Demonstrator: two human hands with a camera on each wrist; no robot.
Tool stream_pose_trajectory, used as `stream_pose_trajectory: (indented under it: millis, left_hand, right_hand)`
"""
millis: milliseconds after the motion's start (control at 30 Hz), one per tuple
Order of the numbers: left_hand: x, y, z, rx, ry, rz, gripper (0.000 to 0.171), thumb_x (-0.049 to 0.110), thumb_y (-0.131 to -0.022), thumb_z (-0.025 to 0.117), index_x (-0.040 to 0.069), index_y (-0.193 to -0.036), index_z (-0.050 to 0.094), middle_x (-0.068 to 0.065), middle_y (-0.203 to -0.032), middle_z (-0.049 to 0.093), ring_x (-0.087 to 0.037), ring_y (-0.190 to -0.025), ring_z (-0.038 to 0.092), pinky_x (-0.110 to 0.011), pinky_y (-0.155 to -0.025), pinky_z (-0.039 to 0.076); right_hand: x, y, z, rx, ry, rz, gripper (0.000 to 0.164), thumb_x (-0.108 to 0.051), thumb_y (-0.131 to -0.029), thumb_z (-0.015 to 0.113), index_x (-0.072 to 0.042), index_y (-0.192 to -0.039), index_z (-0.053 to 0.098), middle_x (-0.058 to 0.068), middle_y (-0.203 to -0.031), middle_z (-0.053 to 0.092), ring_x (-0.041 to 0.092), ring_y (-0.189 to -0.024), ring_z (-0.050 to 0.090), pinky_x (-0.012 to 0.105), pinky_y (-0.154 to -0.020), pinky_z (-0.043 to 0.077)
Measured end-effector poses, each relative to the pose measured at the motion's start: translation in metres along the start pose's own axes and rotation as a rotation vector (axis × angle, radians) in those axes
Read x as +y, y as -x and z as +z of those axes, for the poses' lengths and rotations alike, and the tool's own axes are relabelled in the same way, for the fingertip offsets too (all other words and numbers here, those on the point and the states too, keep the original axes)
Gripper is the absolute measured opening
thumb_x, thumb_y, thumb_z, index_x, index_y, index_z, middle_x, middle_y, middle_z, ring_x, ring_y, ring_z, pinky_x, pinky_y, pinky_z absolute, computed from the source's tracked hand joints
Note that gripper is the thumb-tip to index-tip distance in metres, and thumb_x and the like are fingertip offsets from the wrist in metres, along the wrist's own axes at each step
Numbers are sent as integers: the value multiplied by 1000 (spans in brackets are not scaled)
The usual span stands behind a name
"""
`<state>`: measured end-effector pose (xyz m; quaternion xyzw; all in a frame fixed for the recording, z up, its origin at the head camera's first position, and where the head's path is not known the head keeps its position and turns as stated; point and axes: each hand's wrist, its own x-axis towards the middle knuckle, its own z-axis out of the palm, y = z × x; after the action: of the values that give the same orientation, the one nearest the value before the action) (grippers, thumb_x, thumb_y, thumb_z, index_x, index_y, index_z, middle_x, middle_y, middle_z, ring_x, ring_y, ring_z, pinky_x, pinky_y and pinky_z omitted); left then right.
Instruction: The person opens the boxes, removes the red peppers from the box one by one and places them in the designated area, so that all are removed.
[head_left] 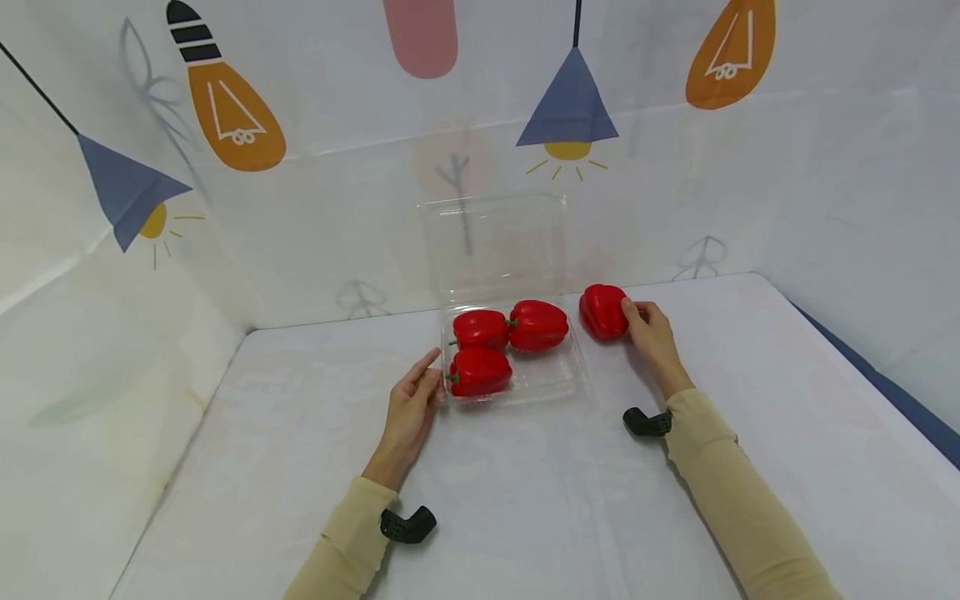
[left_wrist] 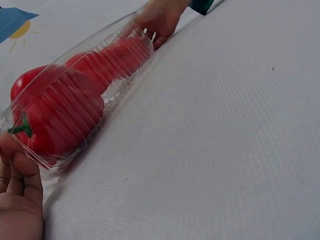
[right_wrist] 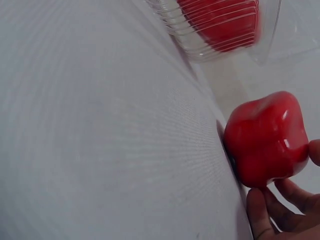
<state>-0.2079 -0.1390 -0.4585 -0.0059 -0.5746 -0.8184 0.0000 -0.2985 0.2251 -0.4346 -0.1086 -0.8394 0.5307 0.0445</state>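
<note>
A clear plastic clamshell container (head_left: 551, 377) stands on the table with its lid (head_left: 495, 262) raised at the back. Inside lie three red bell peppers: one at back left (head_left: 482, 328), one at back right (head_left: 538, 326), one at front left (head_left: 480, 372). My left hand (head_left: 408, 412) pinches the container's left rim; in the left wrist view its fingertips (left_wrist: 27, 164) are right at the corner beside a green stem. Just right of the container, my right hand (head_left: 657, 343) grips another red bell pepper (right_wrist: 267, 140), thumb and fingers around its end, low at the tabletop.
The white-covered table (head_left: 517, 500) meets a hanging white cloth (head_left: 337, 217) printed with lamps and bulbs close behind the container. Cloth also hangs at the left and right sides. A black wrist device (head_left: 408, 525) is on the left arm, another (head_left: 647, 422) on the right.
</note>
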Motion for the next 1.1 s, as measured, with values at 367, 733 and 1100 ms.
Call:
stream_pose_trajectory:
  millis: [367, 733, 1100]
  left_hand:
    - [-1, 0, -1, -3, -15, 8, 43, 14, -96, 54, 10, -138, 47, 3, -81, 55, -7, -69, 49, -13, -66, 45]
    - [0, 0, 1, -1, 0, -8, 41, 11, -96, 53, 12, -136, 49, 3, -83, 56, -8, -70, 50, -15, -66, 45]
    - [2, 1, 2, -2, -21, -17, 40, 11, -97, 52, 13, -136, 48, 2, -85, 56, -9, -70, 51, -15, -67, 47]
  right_hand:
    - [-1, 1, -2, -27, -3, -9, 65, -50, -98, 34, -1, -139, 37, 22, -133, 45, 30, -111, 47, 25, -85, 42]
    - [1, 1, -4, -32, -34, -4, 62, -47, -99, 34, -2, -142, 33, 21, -138, 41, 32, -113, 48, 29, -90, 45]
    - [2, 1, -3, 27, -111, -74, 55, -44, -99, 37, -5, -139, 35, 17, -137, 42, 27, -117, 44, 29, -89, 46]
